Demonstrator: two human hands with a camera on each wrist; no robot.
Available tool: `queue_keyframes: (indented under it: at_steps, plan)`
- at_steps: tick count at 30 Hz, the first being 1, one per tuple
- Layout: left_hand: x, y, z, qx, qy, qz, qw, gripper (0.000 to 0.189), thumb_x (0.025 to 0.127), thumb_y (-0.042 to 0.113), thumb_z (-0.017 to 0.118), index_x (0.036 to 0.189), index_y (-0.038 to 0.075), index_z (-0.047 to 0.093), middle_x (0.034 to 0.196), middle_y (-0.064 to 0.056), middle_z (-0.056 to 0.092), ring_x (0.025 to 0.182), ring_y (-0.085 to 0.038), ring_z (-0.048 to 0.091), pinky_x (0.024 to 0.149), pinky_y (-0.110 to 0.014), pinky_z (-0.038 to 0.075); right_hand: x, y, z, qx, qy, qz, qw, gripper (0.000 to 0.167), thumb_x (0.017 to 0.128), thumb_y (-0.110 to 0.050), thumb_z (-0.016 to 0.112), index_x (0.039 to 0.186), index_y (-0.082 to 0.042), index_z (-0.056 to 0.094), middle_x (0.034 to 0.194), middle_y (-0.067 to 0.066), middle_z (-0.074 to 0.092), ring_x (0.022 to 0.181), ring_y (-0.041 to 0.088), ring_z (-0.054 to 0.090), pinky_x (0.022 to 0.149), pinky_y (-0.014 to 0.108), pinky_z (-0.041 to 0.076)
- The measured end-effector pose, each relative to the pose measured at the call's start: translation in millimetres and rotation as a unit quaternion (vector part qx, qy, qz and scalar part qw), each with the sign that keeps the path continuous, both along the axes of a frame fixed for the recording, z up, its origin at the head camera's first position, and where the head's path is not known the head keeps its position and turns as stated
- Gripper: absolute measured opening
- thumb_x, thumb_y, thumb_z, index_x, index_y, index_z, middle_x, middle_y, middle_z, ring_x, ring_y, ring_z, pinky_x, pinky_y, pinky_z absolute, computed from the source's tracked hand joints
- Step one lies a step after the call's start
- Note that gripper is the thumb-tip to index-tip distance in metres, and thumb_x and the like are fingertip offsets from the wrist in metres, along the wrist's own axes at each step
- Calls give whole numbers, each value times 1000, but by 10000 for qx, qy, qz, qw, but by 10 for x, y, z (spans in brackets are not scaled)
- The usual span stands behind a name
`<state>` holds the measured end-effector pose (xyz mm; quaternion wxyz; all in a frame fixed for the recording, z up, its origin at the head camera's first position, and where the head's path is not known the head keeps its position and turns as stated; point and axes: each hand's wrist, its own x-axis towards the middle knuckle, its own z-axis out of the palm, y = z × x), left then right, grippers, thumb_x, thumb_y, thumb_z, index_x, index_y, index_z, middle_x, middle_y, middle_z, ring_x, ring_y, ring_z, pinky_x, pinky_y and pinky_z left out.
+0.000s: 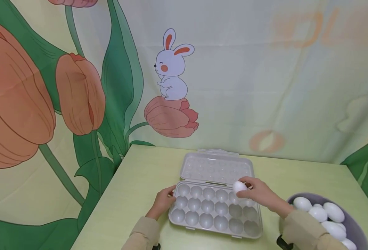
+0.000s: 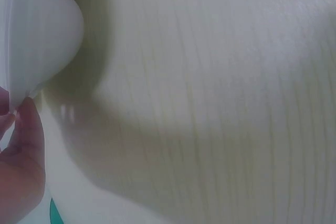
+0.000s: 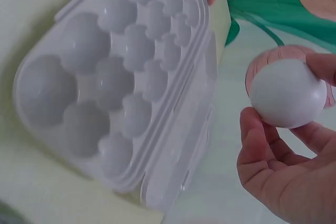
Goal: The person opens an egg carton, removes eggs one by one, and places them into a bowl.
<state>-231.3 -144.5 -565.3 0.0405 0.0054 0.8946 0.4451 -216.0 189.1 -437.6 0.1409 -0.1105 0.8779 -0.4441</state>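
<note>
A pale plastic egg box (image 1: pixel 212 229) with rows of rounded hollows lies open on the table, its lid (image 1: pixel 216 169) folded back toward the wall. My left hand (image 1: pixel 164 201) pinches the box's left edge; the left wrist view shows thumb and fingers (image 2: pixel 32 129) at the rim. Between the thumb and fingertips of my right hand (image 1: pixel 262 193) is a white egg (image 1: pixel 238 188), held over the back right hollows. From the right wrist, that egg (image 3: pixel 287 94) appears raised, apart from the tray, and the hollows in sight hold nothing.
At the right stands a purple-grey bowl (image 1: pixel 356 225) with several white eggs (image 1: pixel 333 212), partly behind the right sleeve. A printed cloth (image 1: pixel 227 104) with tulips and a rabbit hangs behind the pale wood-grain table (image 1: pixel 124 194).
</note>
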Motion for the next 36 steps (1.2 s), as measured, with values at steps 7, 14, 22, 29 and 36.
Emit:
queue_keyframes:
  at_steps: [7,14,22,29,36]
  plan:
    - [4,8,19,-13,-47,13,10000,54,71,-1,54,125,-1,48,84,-11,56,73,-16,54,57,-22,45,62,437,131,122,-309,213,9992,42,76,-24,63,111,-2,54,91,9,56,74,18,51,56,32,43]
    - [1,4,18,-45,-47,-17,10000,53,72,-1,54,125,0,48,85,-11,56,72,-15,53,57,-22,44,148,795,176,150,-654,265,9974,47,79,-24,61,115,4,48,88,8,55,68,15,51,54,29,43]
    - [-2,9,21,-46,-8,-19,10000,54,71,-1,54,124,-1,48,85,-11,56,70,-14,52,55,-21,43,294,1223,185,515,-995,-133,9936,49,81,-27,58,114,4,41,88,9,54,70,17,51,58,31,44]
    - [-25,13,-1,-76,-114,25,9999,54,72,0,54,126,1,47,86,-10,56,72,-14,52,56,-21,43,395,1579,123,1127,-870,-275,9894,47,81,-29,58,107,7,43,83,7,52,67,14,48,55,29,43]
    - [-14,3,-12,-67,-109,-5,9999,54,72,0,54,126,1,47,87,-10,55,72,-15,52,56,-22,43,543,1795,43,1805,-515,-349,9816,36,77,-26,64,91,4,47,73,4,49,62,12,45,53,26,43]
